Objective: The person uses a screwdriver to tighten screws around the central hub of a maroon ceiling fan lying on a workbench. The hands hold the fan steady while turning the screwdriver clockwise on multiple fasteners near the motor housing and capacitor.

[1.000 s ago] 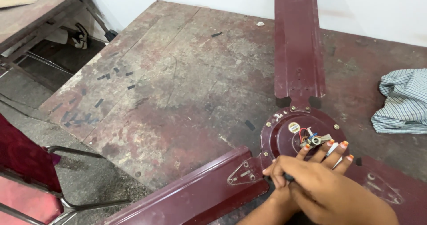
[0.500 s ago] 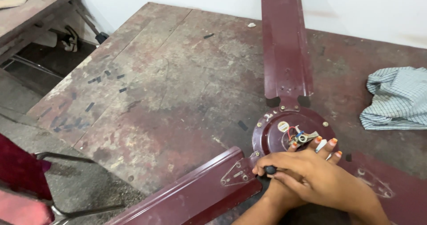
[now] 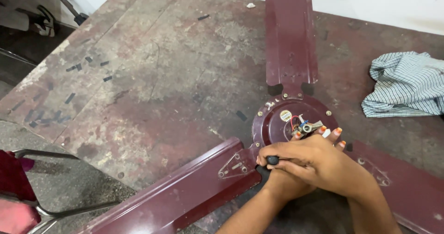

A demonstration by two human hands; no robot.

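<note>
- Worn maroon table top, stained and scuffed, fills most of the view; a white wall runs along its far edge at 12 to 1 o'clock.
- Ceiling fan, dark red, lies flat on the table. Its round motor hub sits right of centre at about 4 o'clock.
- One fan blade runs from the hub toward 12 o'clock; a second blade runs toward 8 o'clock; a third blade runs toward 4 o'clock, partly covered by the forearm.
- Coloured wires and a small metal fitting show at the hub centre.
- Right hand lies over the near side of the hub, fingers curled shut, the painted fingertips touching the hub beside the wires.
- Left hand sits under the right, largely hidden. Its fingers appear closed round the black tool handle, whose end pokes out at the 9 o'clock side of the hands; the tool tip is hidden.
- Striped cloth lies crumpled on the table at 2 o'clock, well apart from the hands.
- Metal chair frame with red padding stands off the table at 8 o'clock.
</note>
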